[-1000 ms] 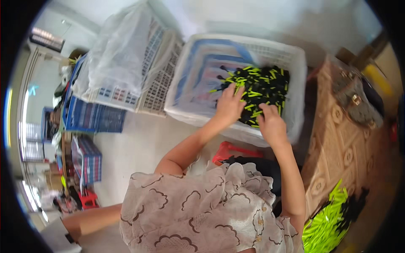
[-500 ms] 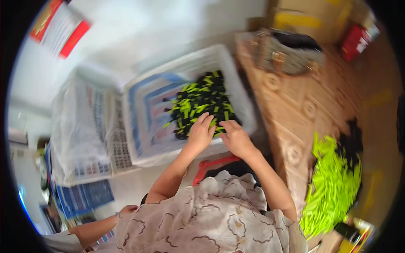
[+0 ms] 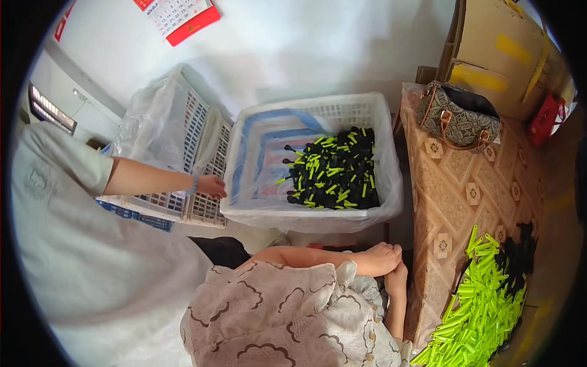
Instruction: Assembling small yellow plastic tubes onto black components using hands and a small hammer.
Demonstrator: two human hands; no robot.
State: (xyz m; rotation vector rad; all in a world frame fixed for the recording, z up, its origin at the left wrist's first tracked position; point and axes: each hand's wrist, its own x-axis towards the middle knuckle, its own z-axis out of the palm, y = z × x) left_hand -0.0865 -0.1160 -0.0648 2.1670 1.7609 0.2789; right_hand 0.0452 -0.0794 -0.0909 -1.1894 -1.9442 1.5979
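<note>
My left hand (image 3: 379, 259) and my right hand (image 3: 397, 278) are together in front of my body, beside the table's edge. The left fingers are curled against the right hand, both look closed, and whatever may be between them is hidden. Beyond them stands a white plastic basket (image 3: 293, 212) lined with clear film. A heap of small black pieces with lime-green strips (image 3: 333, 171) fills its right side; some black ones have rounded ends. Neither hand touches the basket. To the right lies a pile of lime-green strips (image 3: 474, 312) with black pieces (image 3: 518, 257) alongside.
Another person in a pale shirt (image 3: 104, 244) stands at my left, a hand (image 3: 211, 186) by the basket's left rim. Film-covered crates (image 3: 199, 140) stand behind that arm. The patterned table (image 3: 455, 202) bears a handbag (image 3: 461, 116); a cardboard box (image 3: 495, 55) stands behind.
Both my hands have left the heap in the basket and come together nearer my body, to the right. The other person has moved in from the lower left. My view has shifted.
</note>
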